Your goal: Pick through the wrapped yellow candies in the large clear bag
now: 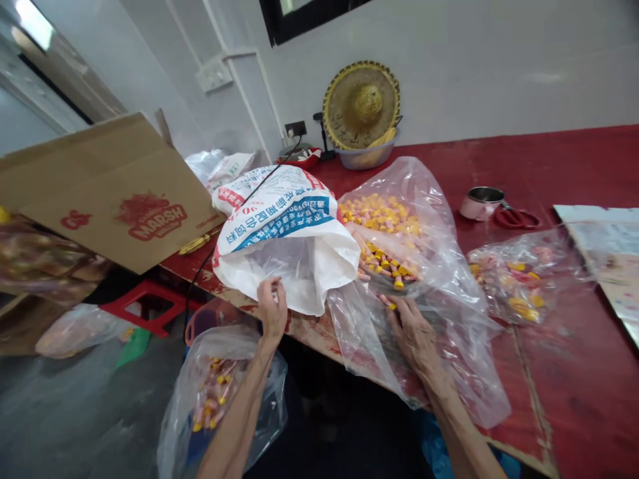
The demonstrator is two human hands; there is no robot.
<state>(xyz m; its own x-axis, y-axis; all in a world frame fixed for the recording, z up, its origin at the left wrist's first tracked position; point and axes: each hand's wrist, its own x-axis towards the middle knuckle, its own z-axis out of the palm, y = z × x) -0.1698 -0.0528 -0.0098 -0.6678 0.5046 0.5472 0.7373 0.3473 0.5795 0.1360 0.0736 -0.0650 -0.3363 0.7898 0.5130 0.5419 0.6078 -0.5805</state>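
Note:
My left hand (272, 307) is closed on the open edge of a white woven sack (279, 226) with blue and red print, which lies on the red table (574, 372). My right hand (412, 329) rests on a large clear plastic bag (399, 266) filled with small pink pieces with yellow caps, fingers curled into the plastic near a few loose pieces. Its grip is partly hidden by the film.
Another clear bag of the same pieces (214, 392) hangs below the table edge by my left arm. A third bag (519, 279) lies to the right. A cardboard box (104, 193), red stool (150, 306), small pot (482, 201), red scissors (516, 217) and straw hat (360, 103) stand around.

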